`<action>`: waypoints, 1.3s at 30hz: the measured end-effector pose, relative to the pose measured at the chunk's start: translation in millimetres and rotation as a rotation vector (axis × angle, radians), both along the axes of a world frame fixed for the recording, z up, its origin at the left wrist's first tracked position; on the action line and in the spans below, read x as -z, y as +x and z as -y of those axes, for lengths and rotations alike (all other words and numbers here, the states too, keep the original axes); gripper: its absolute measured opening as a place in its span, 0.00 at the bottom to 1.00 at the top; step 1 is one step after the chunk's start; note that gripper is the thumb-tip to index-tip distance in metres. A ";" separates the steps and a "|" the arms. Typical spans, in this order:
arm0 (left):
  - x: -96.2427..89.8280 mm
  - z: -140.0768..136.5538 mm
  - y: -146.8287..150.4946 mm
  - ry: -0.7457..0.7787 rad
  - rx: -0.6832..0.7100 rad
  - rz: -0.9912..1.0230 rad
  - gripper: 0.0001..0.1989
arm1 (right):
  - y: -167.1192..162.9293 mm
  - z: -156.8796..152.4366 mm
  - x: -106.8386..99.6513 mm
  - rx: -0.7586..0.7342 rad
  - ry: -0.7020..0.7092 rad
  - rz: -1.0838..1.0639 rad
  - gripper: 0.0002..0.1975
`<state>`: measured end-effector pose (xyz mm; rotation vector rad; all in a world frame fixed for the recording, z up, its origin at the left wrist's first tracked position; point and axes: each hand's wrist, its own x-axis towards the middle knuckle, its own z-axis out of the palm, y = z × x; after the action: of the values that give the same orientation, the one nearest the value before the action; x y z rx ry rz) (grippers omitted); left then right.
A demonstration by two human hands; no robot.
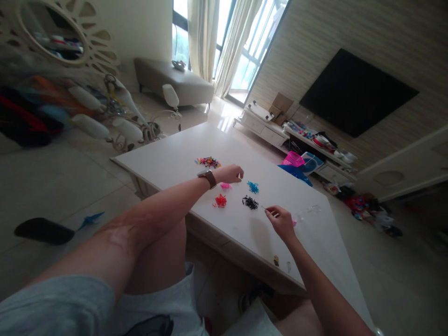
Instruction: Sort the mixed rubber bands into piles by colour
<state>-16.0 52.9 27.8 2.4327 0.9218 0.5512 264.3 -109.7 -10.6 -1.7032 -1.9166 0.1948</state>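
Observation:
My left hand, with a brown-strapped watch at the wrist, is closed in a pinch over the table. A small yellow piece, which looks like a rubber band, shows at its fingertips. My right hand pinches a thin dark loop, apparently a black rubber band, beside the black pile. Small piles of band-like pieces lie around: blue, red, and pink under my left hand. A mixed-colour pile lies farther back.
The pale table carries clear plastic bits and a small yellow-black item near its front edge. A bench, a lamp, a low TV cabinet and a pink basket stand around it.

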 end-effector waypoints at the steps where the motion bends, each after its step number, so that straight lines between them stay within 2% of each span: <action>1: 1.1 -10.0 -11.4 -0.066 -0.029 -0.018 0.11 | -1.0 -8.8 1.5 0.010 -0.009 -0.002 0.13; 3: 6.9 -26.2 -32.8 -0.259 -0.079 -0.060 0.13 | -3.3 -27.1 4.8 0.010 -0.036 0.009 0.13; 5: 15.3 -37.4 -50.9 -0.356 -0.120 -0.072 0.12 | -4.9 -45.9 9.2 0.010 -0.068 0.047 0.14; 9: 27.9 -45.8 -76.3 -0.436 -0.191 -0.037 0.10 | -5.8 -79.7 19.5 -0.017 -0.157 0.194 0.13; 14: 29.2 -42.4 -99.1 -0.523 -0.251 -0.027 0.11 | -10.0 -99.2 22.6 -0.079 -0.212 0.293 0.12; 19: 30.7 -45.1 -122.7 -0.563 -0.367 0.011 0.11 | -17.1 -101.6 10.8 -0.109 -0.292 0.470 0.12; 23: 36.3 -51.8 -137.1 -0.535 -0.491 -0.085 0.10 | -33.0 -115.4 1.1 -0.100 -0.300 0.593 0.13; 28: 31.0 -46.2 -139.8 -0.469 -0.563 -0.134 0.15 | -84.1 -150.9 -2.7 -0.132 -0.297 0.654 0.13; 33: 27.3 -40.6 -134.0 -0.435 -0.616 -0.194 0.18 | -139.8 -193.8 2.3 -0.192 -0.300 0.666 0.12; 39: 34.2 -43.7 -129.9 -0.396 -0.596 -0.183 0.15 | -172.5 -227.1 13.1 -0.227 -0.275 0.675 0.15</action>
<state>-146.0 96.7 -6.4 1.8590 1.6751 0.2983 91.8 117.4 -23.7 -1.8810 -2.6839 -0.0481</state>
